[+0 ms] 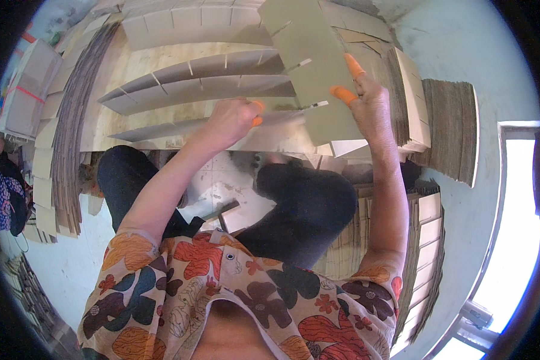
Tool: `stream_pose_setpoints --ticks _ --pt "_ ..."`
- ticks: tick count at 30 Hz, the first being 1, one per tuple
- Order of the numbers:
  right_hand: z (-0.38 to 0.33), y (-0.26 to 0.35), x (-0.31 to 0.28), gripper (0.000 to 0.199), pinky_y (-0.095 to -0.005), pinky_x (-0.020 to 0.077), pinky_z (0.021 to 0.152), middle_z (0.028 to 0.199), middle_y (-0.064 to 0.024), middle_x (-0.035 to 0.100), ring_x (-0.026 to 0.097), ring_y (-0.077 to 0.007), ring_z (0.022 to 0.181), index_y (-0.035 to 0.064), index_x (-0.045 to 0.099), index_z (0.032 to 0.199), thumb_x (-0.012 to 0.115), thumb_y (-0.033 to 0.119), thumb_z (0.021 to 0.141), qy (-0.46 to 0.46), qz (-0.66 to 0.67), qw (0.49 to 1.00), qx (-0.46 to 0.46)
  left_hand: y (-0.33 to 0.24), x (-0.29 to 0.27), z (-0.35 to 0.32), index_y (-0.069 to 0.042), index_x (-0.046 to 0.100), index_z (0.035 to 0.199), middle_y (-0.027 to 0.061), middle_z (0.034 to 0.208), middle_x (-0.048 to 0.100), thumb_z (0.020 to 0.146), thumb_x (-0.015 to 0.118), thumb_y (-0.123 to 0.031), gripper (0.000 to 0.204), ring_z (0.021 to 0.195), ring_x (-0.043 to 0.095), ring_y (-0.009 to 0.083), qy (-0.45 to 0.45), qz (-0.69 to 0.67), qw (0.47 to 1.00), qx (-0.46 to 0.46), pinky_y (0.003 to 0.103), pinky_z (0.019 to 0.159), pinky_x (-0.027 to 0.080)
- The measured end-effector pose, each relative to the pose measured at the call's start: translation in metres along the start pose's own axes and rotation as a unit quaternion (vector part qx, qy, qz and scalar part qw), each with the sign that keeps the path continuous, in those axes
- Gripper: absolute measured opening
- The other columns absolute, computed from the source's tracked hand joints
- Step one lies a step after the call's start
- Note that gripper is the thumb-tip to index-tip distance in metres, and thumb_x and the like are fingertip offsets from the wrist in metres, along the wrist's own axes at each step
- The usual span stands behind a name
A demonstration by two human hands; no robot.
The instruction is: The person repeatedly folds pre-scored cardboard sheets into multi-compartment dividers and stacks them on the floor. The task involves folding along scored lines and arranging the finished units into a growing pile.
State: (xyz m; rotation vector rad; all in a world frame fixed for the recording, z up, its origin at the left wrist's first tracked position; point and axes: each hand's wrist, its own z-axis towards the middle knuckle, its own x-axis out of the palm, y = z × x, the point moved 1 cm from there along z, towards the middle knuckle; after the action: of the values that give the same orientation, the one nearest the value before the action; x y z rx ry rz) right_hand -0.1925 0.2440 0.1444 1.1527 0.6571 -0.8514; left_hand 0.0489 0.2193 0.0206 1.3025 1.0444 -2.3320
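Orange finger covers show on both of my hands. My left hand [237, 122] is closed, its fingertips pinched at the nearest upright slotted cardboard strip [165, 130]. Two more slotted strips [210, 66] stand on edge behind it, roughly parallel. My right hand [371, 108] grips the right edge of a wide slotted cardboard sheet [309, 63]. Its thumb lies on the sheet's face and its index finger points away from me along the edge. The sheet slants across the strips' right ends; its slots are near their ends. The other fingers of the right hand are partly hidden.
The strips stand on a pale wooden board [117, 69]. Stacks of cut cardboard line its left [72, 126] and right [411, 99] sides, with another stack [453, 129] by the wall. A slotted piece [198, 24] stands at the back. My knees are under the near edge.
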Motion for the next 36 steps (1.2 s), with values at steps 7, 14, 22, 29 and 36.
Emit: stream_pose_setpoints --ticks 7,14,22,29,36 --pt "0.002 -0.011 0.024 0.062 -0.0237 0.0445 0.064 0.078 -0.0080 0.062 0.048 -0.0077 0.068 0.0073 0.049 0.131 0.074 0.008 0.074 0.049 0.027 0.998 -0.033 0.007 0.013 0.001 -0.006 0.065 0.086 0.0185 0.068 0.059 0.076 0.068 -0.018 0.016 0.066 0.060 0.0360 -0.018 0.016 1.000 -0.012 0.044 0.055 0.048" --pt "0.006 -0.019 0.048 0.060 -0.0398 0.0488 0.074 0.094 -0.0252 0.062 0.062 -0.0381 0.089 0.0036 0.047 0.129 0.071 0.010 0.074 0.122 0.024 0.991 -0.052 0.007 -0.009 0.014 -0.007 0.067 0.090 0.0167 0.071 0.061 0.075 0.071 -0.024 0.023 0.067 0.061 0.0342 -0.019 0.013 0.999 -0.044 0.042 0.058 0.049" --pt "0.007 -0.005 0.054 0.047 -0.0432 0.0481 0.070 0.085 -0.0227 0.063 0.061 -0.0383 0.082 0.0018 0.055 0.116 0.071 0.014 0.074 0.128 -0.036 0.989 -0.065 0.087 -0.046 0.062 -0.004 0.059 0.080 0.0173 0.068 0.058 0.079 0.064 -0.017 0.014 0.068 0.058 0.0356 -0.199 0.072 0.976 -0.045 0.047 0.061 0.047" --pt "0.018 -0.002 0.056 0.034 -0.0419 0.0474 0.068 0.086 -0.0260 0.060 0.060 -0.0393 0.081 -0.0015 0.060 0.107 0.065 0.004 0.074 0.126 -0.036 0.986 -0.101 0.124 -0.035 0.083 -0.004 0.061 0.089 0.0201 0.079 0.062 0.078 0.064 -0.009 0.012 0.077 0.060 0.0389 0.027 0.139 0.983 -0.112 0.046 0.065 0.048" --pt "0.021 -0.013 0.062 0.021 -0.0424 0.0481 0.068 0.085 -0.0263 0.060 0.061 -0.0397 0.077 -0.0065 0.061 0.095 0.059 0.000 0.075 0.106 0.011 0.994 -0.038 0.126 -0.036 0.084 -0.004 0.061 0.090 0.0202 0.079 0.062 0.079 0.063 -0.009 0.012 0.077 0.061 0.0384 -0.004 0.148 0.985 -0.090 0.046 0.065 0.049"
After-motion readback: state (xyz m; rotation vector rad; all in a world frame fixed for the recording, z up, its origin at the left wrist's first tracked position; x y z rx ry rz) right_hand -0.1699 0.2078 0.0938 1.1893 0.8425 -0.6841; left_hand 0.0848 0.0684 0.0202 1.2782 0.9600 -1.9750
